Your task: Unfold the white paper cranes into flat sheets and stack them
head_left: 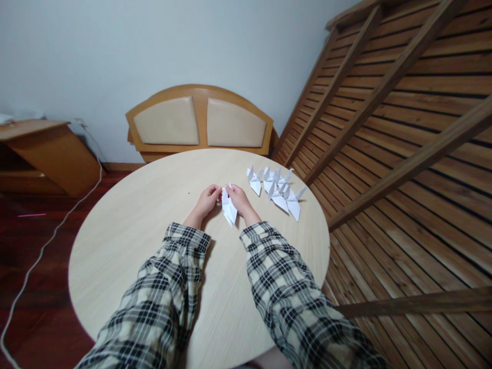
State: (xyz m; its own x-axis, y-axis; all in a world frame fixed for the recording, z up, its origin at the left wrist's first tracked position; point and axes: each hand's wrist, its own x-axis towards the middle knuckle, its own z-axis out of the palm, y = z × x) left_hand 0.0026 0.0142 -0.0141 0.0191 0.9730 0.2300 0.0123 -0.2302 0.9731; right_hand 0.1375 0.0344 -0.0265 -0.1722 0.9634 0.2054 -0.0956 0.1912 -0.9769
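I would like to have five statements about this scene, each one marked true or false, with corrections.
1. The left hand and right hand hold a white folded paper. True.
2. Folded paper birds stand left of the hands. False: they stand to the right.
3. A headboard rises beyond the table. True.
4. That table is square. False: it is round.
5. The person wears plain red clothes. False: the sleeves are checked.

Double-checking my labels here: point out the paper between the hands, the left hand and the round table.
Folded white paper point(229, 211): head view, on its lower half.
Left hand point(208, 199): head view, middle of the hand.
Round table point(126, 241): head view, bare tabletop.
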